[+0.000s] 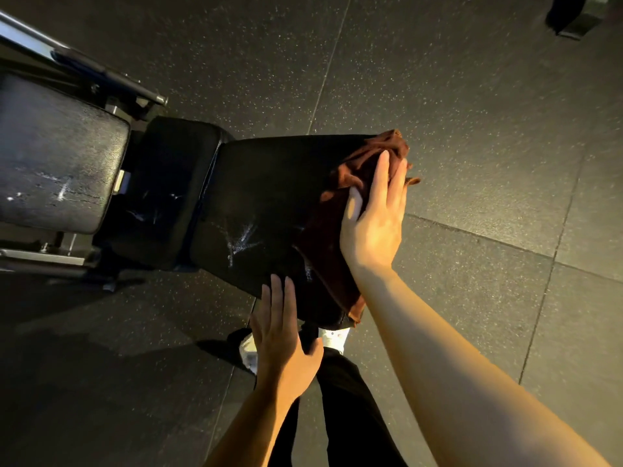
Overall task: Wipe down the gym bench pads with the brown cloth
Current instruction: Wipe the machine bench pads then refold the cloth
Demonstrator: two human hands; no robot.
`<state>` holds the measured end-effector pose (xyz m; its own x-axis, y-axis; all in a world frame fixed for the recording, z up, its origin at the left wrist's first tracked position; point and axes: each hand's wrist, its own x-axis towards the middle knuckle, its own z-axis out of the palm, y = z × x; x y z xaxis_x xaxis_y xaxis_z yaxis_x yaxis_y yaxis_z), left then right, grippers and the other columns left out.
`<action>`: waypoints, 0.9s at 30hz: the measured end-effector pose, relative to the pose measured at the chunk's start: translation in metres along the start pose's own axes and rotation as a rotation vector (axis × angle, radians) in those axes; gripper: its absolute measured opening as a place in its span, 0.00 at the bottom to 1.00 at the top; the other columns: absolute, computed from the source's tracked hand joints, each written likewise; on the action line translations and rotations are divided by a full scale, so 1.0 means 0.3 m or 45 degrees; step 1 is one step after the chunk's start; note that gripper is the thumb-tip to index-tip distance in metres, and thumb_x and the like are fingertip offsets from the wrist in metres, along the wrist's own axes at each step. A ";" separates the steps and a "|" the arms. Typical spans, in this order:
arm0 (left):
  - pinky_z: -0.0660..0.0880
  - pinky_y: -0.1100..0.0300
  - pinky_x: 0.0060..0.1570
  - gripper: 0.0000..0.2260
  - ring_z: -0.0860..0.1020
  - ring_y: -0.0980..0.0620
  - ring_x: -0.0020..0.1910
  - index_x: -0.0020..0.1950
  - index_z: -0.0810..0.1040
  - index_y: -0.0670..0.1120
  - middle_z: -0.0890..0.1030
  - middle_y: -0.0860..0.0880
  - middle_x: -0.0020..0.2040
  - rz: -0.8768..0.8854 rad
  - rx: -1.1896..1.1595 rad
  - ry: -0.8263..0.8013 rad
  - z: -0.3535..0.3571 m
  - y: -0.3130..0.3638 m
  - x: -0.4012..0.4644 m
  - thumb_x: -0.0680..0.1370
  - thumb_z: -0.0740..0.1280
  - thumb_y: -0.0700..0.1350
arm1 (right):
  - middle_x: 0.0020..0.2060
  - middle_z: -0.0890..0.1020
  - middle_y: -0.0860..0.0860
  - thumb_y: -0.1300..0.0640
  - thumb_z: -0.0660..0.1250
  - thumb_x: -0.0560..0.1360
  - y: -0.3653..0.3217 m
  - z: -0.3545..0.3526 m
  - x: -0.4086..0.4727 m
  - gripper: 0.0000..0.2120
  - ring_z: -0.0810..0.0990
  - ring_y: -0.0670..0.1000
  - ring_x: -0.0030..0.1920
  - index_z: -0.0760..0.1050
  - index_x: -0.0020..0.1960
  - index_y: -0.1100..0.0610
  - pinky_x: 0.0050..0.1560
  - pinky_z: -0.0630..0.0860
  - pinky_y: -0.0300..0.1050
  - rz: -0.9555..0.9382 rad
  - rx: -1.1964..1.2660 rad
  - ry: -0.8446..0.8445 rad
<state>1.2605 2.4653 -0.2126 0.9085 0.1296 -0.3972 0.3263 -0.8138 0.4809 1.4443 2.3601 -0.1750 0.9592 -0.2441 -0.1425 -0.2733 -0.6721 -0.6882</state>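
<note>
Bracing the near edge, the left hand [285, 335] lay flat and empty, while the right hand [374, 214] pressed the cloth [333, 251] flat-fingered onto the pad [263, 183], whose unwiped length ran leftward.

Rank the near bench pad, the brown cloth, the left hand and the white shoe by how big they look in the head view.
1. Near bench pad
2. Brown cloth
3. Left hand, though nearness to the camera inflates it
4. White shoe, mostly hidden
</note>
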 end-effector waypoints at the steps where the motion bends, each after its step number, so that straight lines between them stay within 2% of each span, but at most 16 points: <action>1: 0.52 0.38 0.70 0.57 0.47 0.48 0.78 0.81 0.46 0.50 0.44 0.54 0.81 -0.027 -0.032 0.008 0.000 0.010 -0.006 0.64 0.80 0.51 | 0.80 0.53 0.54 0.52 0.59 0.83 0.005 0.000 0.001 0.28 0.55 0.60 0.78 0.54 0.80 0.50 0.72 0.63 0.55 -0.003 -0.002 0.005; 3: 0.49 0.39 0.72 0.61 0.45 0.49 0.79 0.81 0.40 0.54 0.37 0.58 0.80 -0.025 -0.025 0.014 -0.005 0.019 -0.014 0.63 0.81 0.48 | 0.80 0.54 0.55 0.52 0.60 0.82 0.007 0.002 0.009 0.28 0.56 0.61 0.78 0.55 0.80 0.51 0.72 0.63 0.57 -0.014 -0.003 0.016; 4: 0.48 0.39 0.71 0.61 0.45 0.48 0.79 0.81 0.39 0.54 0.36 0.57 0.81 -0.008 0.005 0.014 -0.011 0.023 -0.014 0.63 0.82 0.48 | 0.80 0.54 0.55 0.52 0.60 0.82 0.005 0.003 0.016 0.28 0.56 0.61 0.78 0.55 0.80 0.51 0.72 0.63 0.57 -0.013 -0.005 0.015; 8: 0.53 0.35 0.68 0.60 0.56 0.38 0.78 0.82 0.48 0.44 0.52 0.42 0.81 0.049 0.210 0.077 -0.019 0.031 -0.006 0.60 0.82 0.52 | 0.80 0.54 0.54 0.51 0.60 0.82 0.005 -0.005 0.020 0.29 0.54 0.60 0.79 0.54 0.80 0.50 0.71 0.64 0.58 0.010 -0.007 -0.008; 10: 0.52 0.35 0.68 0.60 0.56 0.38 0.78 0.82 0.45 0.45 0.54 0.40 0.80 0.078 0.258 0.094 -0.014 0.015 -0.006 0.62 0.81 0.53 | 0.80 0.54 0.53 0.49 0.60 0.82 0.011 -0.004 0.024 0.29 0.54 0.59 0.79 0.54 0.80 0.49 0.71 0.65 0.59 -0.004 0.002 -0.007; 13: 0.54 0.33 0.69 0.49 0.54 0.42 0.78 0.82 0.44 0.49 0.53 0.42 0.80 0.215 0.274 0.123 -0.043 -0.030 0.002 0.71 0.70 0.58 | 0.80 0.54 0.53 0.48 0.60 0.82 0.013 -0.003 0.026 0.29 0.55 0.58 0.79 0.55 0.80 0.49 0.69 0.68 0.58 -0.002 -0.008 0.010; 16: 0.58 0.32 0.69 0.36 0.60 0.43 0.77 0.82 0.48 0.51 0.58 0.43 0.79 0.394 0.286 0.119 -0.107 -0.087 0.036 0.79 0.56 0.64 | 0.80 0.54 0.53 0.48 0.58 0.82 0.008 -0.002 0.022 0.28 0.55 0.56 0.79 0.56 0.80 0.50 0.68 0.68 0.56 -0.014 -0.027 0.025; 19: 0.53 0.34 0.73 0.35 0.53 0.47 0.80 0.82 0.49 0.54 0.60 0.42 0.77 0.619 0.295 0.223 -0.154 -0.153 0.159 0.80 0.54 0.67 | 0.80 0.56 0.52 0.48 0.59 0.81 0.008 0.005 0.026 0.28 0.57 0.53 0.79 0.57 0.80 0.49 0.69 0.67 0.53 0.000 -0.061 0.085; 21: 0.50 0.35 0.74 0.37 0.49 0.48 0.81 0.82 0.47 0.53 0.55 0.45 0.80 0.817 0.349 0.240 -0.164 -0.180 0.260 0.79 0.51 0.71 | 0.80 0.57 0.50 0.48 0.59 0.81 0.010 0.013 0.030 0.28 0.57 0.51 0.78 0.58 0.79 0.48 0.69 0.66 0.49 0.000 -0.096 0.134; 24: 0.50 0.30 0.72 0.41 0.48 0.47 0.81 0.82 0.48 0.52 0.46 0.48 0.82 1.015 0.358 0.237 -0.141 -0.194 0.368 0.76 0.47 0.75 | 0.79 0.58 0.48 0.49 0.60 0.82 0.015 0.018 0.032 0.27 0.56 0.48 0.78 0.58 0.79 0.47 0.66 0.68 0.50 -0.008 -0.161 0.176; 25: 0.51 0.29 0.72 0.41 0.49 0.46 0.81 0.82 0.51 0.52 0.47 0.48 0.82 1.040 0.332 0.257 -0.125 -0.196 0.382 0.75 0.46 0.76 | 0.79 0.58 0.48 0.48 0.60 0.82 0.016 0.019 0.032 0.27 0.55 0.47 0.78 0.58 0.80 0.47 0.66 0.69 0.51 -0.004 -0.168 0.178; 27: 0.51 0.28 0.71 0.40 0.53 0.46 0.80 0.79 0.56 0.52 0.56 0.45 0.80 1.050 0.256 0.317 -0.096 -0.201 0.386 0.75 0.46 0.76 | 0.79 0.57 0.46 0.48 0.60 0.82 0.013 0.018 0.031 0.27 0.56 0.46 0.78 0.57 0.79 0.45 0.66 0.69 0.51 0.011 -0.156 0.177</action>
<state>1.3535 2.5459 -0.2651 0.8724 -0.4422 0.2083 -0.4887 -0.7836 0.3836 1.4525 2.3589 -0.1827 0.9399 -0.3389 -0.0423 -0.2963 -0.7475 -0.5945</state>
